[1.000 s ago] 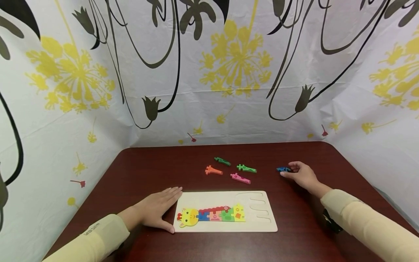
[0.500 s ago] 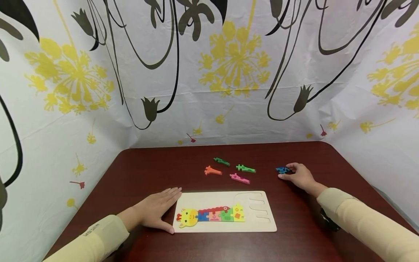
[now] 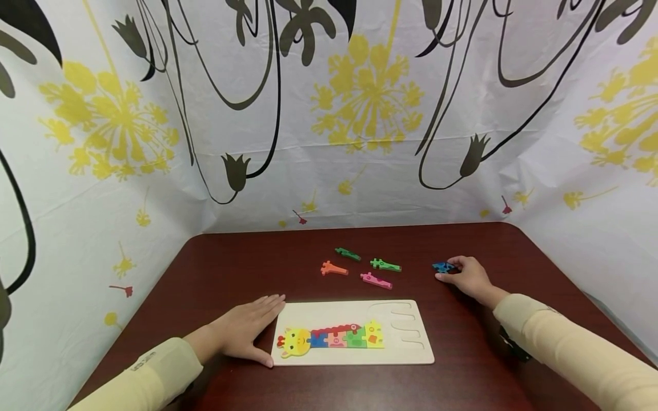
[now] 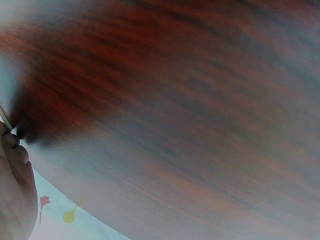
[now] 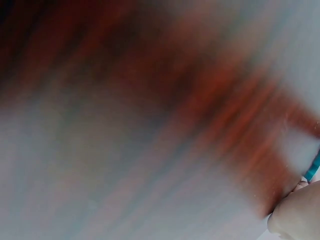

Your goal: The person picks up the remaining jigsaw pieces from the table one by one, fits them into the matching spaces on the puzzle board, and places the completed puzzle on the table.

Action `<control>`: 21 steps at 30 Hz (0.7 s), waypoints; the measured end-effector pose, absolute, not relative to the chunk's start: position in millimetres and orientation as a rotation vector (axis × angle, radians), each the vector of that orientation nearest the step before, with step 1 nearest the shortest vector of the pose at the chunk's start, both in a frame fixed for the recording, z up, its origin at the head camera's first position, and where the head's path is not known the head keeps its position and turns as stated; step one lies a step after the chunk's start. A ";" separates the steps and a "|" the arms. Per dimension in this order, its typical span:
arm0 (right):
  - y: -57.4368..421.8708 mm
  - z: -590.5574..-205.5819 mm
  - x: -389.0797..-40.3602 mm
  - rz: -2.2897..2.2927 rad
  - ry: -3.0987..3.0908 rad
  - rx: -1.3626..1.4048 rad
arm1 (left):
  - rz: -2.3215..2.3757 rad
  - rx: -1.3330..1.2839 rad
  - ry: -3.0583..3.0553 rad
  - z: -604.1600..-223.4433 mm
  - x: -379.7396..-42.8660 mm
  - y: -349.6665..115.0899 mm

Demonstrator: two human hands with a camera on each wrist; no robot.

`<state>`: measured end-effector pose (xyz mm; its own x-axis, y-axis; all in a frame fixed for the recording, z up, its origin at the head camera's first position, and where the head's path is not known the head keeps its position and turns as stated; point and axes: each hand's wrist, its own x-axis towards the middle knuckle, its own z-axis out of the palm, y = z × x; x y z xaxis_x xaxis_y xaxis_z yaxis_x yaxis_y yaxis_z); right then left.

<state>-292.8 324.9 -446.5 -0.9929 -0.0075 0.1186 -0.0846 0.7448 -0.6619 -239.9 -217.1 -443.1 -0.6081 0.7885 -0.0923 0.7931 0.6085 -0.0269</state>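
Observation:
A pale wooden puzzle board (image 3: 329, 311) lies on the table with a giraffe's yellow head (image 3: 297, 341) and several neck and body pieces set in it. Shallow grooves show at its right end. My left hand (image 3: 241, 330) rests with extended fingers against the board's left edge. Over on the right, my right hand (image 3: 470, 278) pinches a blue puzzle piece (image 3: 442, 267) between thumb and fingers. A sliver of that piece also appears at the right wrist view's edge; whether it touches the table, I cannot tell.
Behind the board lie loose puzzle pieces: a dark green one (image 3: 348, 254), a light green one (image 3: 385, 265), an orange one (image 3: 334, 268) and a pink one (image 3: 376, 280). The dark red-brown table (image 3: 247, 268) meets a patterned white cloth (image 3: 380, 188) at the back and sides.
The right hand has shifted slightly left and nearer, and more of the blue puzzle piece shows in its fingers. The left hand and board hold their places.

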 end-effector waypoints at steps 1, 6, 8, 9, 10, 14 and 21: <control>325.3 -446.9 -292.8 1.082 -2.830 0.077 | -0.102 1.356 2.753 -442.9 -239.8 -217.1; 326.5 -449.5 -294.1 1.076 -2.817 0.085 | -0.099 1.359 2.754 -442.7 -239.9 -217.3; 327.1 -450.9 -294.9 1.077 -2.811 0.084 | -0.093 1.357 2.753 -442.8 -239.7 -217.2; 327.4 -451.5 -295.3 1.077 -2.809 0.081 | -0.090 1.354 2.752 -442.8 -239.5 -217.2; 327.8 -452.3 -295.5 1.076 -2.809 0.080 | -0.086 1.352 2.750 -442.8 -239.4 -217.1; 328.6 -454.3 -296.3 1.098 -2.809 0.057 | -0.074 1.339 2.741 -442.5 -238.9 -216.5; 328.0 -452.9 -294.8 1.116 -2.814 0.030 | -0.090 1.337 2.741 -441.2 -238.9 -216.1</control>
<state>-294.8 328.0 -452.9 -0.9932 0.0237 0.1136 -0.0606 0.7288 -0.6820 -238.9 -216.1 -441.2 -0.6126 0.7831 -0.1071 0.7884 0.6150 -0.0136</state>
